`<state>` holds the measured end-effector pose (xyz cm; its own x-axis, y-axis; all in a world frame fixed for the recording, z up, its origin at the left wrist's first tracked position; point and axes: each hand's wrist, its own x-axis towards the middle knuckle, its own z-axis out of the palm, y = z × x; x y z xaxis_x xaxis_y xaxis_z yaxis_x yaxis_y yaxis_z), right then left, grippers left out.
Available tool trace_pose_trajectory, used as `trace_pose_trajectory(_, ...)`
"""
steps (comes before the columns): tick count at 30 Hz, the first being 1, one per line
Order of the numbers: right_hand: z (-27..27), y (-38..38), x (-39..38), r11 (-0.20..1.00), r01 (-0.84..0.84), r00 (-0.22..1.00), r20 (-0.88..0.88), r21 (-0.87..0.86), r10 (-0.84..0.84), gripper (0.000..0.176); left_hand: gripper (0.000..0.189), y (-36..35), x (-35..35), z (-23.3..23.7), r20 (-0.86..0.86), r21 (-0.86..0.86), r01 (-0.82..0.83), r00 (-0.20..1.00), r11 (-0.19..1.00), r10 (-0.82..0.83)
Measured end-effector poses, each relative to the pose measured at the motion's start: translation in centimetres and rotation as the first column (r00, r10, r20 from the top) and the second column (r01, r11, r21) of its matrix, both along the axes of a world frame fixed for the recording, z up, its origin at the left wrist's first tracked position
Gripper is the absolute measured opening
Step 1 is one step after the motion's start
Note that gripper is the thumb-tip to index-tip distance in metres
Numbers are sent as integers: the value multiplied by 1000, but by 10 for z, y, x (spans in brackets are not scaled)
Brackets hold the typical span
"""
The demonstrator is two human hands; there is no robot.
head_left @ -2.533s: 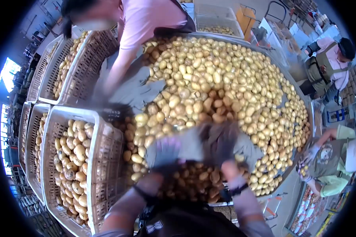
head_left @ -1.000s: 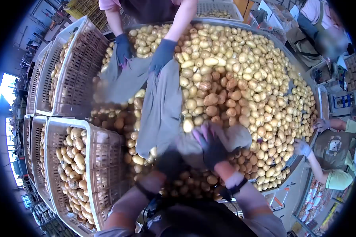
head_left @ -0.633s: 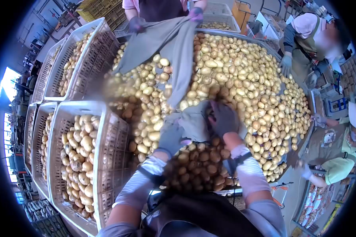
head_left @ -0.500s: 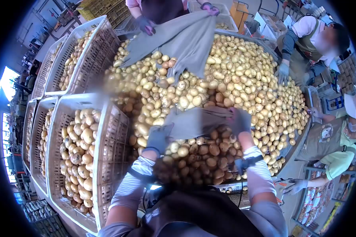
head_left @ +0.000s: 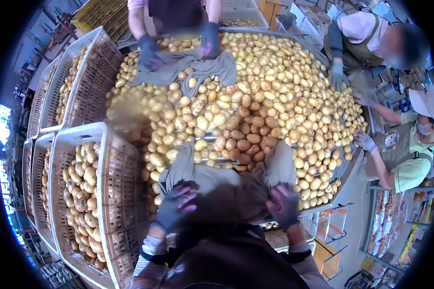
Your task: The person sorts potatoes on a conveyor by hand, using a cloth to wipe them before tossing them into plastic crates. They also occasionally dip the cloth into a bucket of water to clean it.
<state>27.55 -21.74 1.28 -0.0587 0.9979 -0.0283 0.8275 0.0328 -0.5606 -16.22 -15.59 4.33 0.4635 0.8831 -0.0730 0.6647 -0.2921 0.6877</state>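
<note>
A grey cloth (head_left: 217,182) lies bunched over the potatoes (head_left: 294,96) at the near edge of the heap, its two ends spread up to the left and right. My left hand (head_left: 176,207), in a dark glove with pink fingertips, rests at the cloth's near left part with its fingers apart. On the right side of the same cloth, my right hand (head_left: 283,206) has its fingers bent and spread against the fabric. Part of the cloth between my hands is in dark shadow.
White plastic crates (head_left: 103,192) full of potatoes stand along the left. Across the heap, a person's gloved hands touch another grey cloth (head_left: 171,65). Two co-workers stand at the right, with a gloved hand (head_left: 365,141) at the heap's edge. An orange-framed rack (head_left: 335,224) is at lower right.
My hands have drawn back toward my body, and the cloth has come nearer and spread wider. The far person's cloth has dropped onto the potatoes. The right co-worker's hand has moved up to the heap.
</note>
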Motion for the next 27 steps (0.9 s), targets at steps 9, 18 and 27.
trace_pose_trajectory(9, -64, 133, -53, 975, 41, 975, 206, 218, -87, 75, 63, 76, 79, -69, -397, -41, 345, 855, 938, -332)
trace_pose_trajectory(18, -87, 183, -50, 920, 284, 945, 81, 272, -316, 79, 84, 99, 98, -113, -365, 238, 74, 931, 968, 18)
trace_pose_trajectory(27, -30, 117, -104, 925, -230, 964, 57, -304, 259, 76, 67, 85, 92, -55, -476, -73, 177, 859, 982, -190)
